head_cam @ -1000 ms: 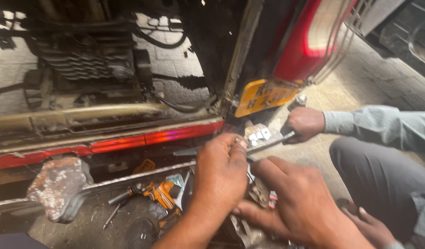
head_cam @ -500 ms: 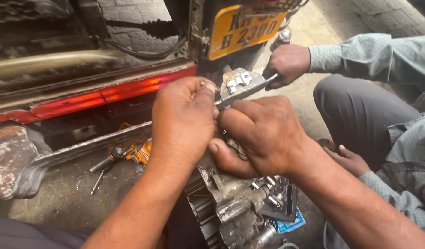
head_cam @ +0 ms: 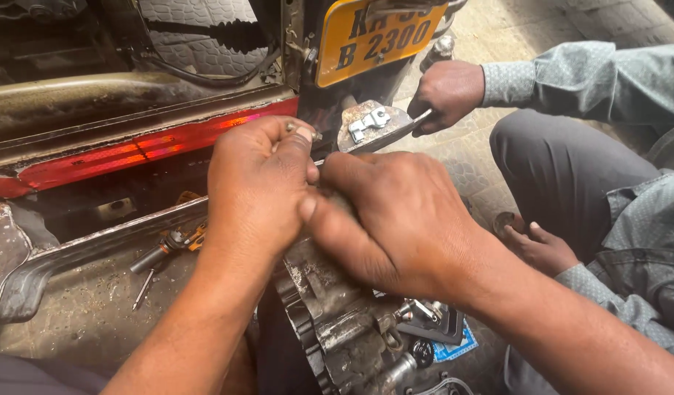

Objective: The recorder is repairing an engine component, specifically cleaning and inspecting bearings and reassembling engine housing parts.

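Left hand (head_cam: 258,186): clenched above the engine casing (head_cam: 337,314), thumb and forefinger pinching a small metal part (head_cam: 302,129) that barely shows at the knuckles.
Right hand (head_cam: 395,219): pressed against the left hand directly over the casing, fingers curled on something hidden beneath them; what it grips cannot be told.
Engine casing: grimy grey finned metal, low in the frame, just under both hands.
Co-worker's hand (head_cam: 448,91): up and right of the casing, closed on a flat metal bracket (head_cam: 372,124) below the yellow number plate (head_cam: 377,33).
Red reflector strip (head_cam: 132,150): left of the casing, along the vehicle's rear.
Screwdriver (head_cam: 169,245): on the ground left of the casing.
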